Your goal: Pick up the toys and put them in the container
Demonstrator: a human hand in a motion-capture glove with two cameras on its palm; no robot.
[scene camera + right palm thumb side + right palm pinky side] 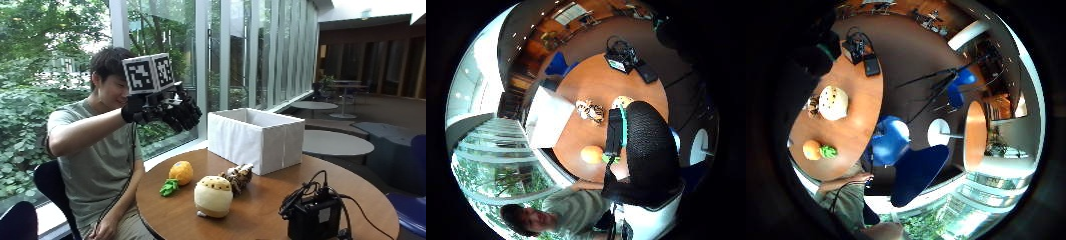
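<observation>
Toys sit together on the round wooden table (pixel 200 220) near the person: I see an orange carrot toy (pixel 180 173) with green leaves nearest them, a cream round plush (pixel 213 196) just beside it, and a striped tiger toy (pixel 237 177) between that plush and the white fabric container (pixel 256 139). My gloved right hand (pixel 172 111) is raised well above the table at head height, fingers loosely curled downward and holding nothing. A black device with cables (pixel 313 216) rests near the table's edge.
</observation>
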